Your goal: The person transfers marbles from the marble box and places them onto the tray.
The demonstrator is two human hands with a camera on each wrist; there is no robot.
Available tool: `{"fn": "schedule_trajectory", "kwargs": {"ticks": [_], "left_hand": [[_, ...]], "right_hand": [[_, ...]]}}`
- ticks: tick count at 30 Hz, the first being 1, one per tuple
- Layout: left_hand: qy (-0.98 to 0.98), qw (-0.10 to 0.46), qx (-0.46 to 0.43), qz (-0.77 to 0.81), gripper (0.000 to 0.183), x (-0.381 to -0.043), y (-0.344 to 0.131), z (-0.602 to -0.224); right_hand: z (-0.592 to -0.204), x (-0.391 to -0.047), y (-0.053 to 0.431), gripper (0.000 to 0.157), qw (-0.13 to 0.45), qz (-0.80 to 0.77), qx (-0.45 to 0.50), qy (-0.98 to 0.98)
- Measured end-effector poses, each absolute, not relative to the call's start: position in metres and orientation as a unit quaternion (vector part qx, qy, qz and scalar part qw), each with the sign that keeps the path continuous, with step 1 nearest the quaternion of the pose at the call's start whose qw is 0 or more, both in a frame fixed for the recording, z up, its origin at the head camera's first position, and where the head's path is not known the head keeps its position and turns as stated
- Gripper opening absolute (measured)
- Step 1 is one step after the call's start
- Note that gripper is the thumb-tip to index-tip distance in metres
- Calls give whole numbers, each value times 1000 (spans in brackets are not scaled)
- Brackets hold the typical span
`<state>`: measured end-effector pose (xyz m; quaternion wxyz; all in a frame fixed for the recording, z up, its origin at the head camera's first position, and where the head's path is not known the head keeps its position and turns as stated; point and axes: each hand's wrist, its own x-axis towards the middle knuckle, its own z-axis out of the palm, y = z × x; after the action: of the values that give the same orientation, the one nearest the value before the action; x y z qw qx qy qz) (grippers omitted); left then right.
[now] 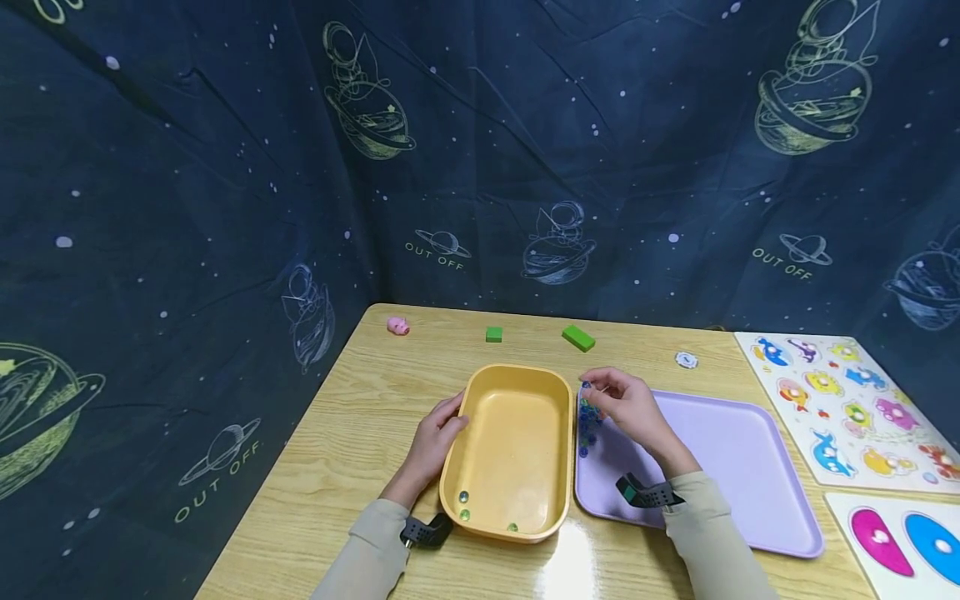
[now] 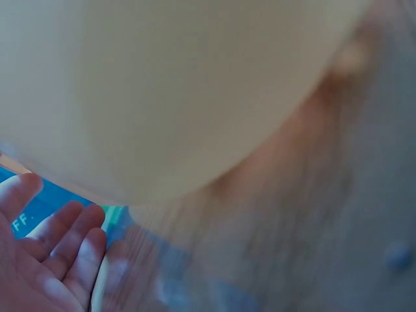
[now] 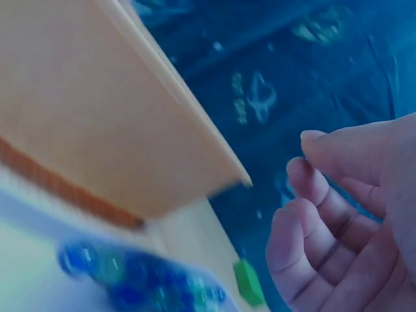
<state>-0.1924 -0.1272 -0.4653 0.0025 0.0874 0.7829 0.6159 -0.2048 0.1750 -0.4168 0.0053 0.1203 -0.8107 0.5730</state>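
Observation:
A deep yellow plastic bin (image 1: 517, 450) stands on the table, with a few glass marbles (image 1: 465, 514) at its near end. My left hand (image 1: 432, 442) rests against the bin's left side, its thumb at the rim; in the left wrist view the fingers (image 2: 62, 237) lie relaxed beside the bin. Right of the bin lies a lilac tray (image 1: 720, 442), with a cluster of mostly blue marbles (image 1: 588, 421) along its left edge. Over them hovers my right hand (image 1: 628, 408), thumb and index fingertips close together. The right wrist view shows nothing between those fingertips (image 3: 313, 136).
Behind the bin are a pink pig figure (image 1: 398, 326), a green square block (image 1: 493, 334), a longer green block (image 1: 578, 337) and a poker chip (image 1: 686, 359). An animal puzzle board (image 1: 847, 400) and a coloured-shape board (image 1: 900, 546) lie at the right. A dark space-print curtain (image 1: 480, 167) hangs behind.

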Motion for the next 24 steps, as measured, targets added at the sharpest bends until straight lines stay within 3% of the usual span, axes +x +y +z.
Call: {"fn": "schedule_trajectory", "kwargs": {"ticks": [8, 18, 24], "left_hand": [[784, -1, 88, 614, 43, -192, -127, -465], [778, -2, 86, 623, 42, -206, -132, -491], [780, -21, 91, 619, 41, -208, -132, -496]], "right_hand": [[-460, -227, 215, 32, -11, 578, 46, -814], [-483, -233, 227, 22, 42, 449, -14, -892], [-489, -232, 225, 14, 84, 379, 19, -921]]}}
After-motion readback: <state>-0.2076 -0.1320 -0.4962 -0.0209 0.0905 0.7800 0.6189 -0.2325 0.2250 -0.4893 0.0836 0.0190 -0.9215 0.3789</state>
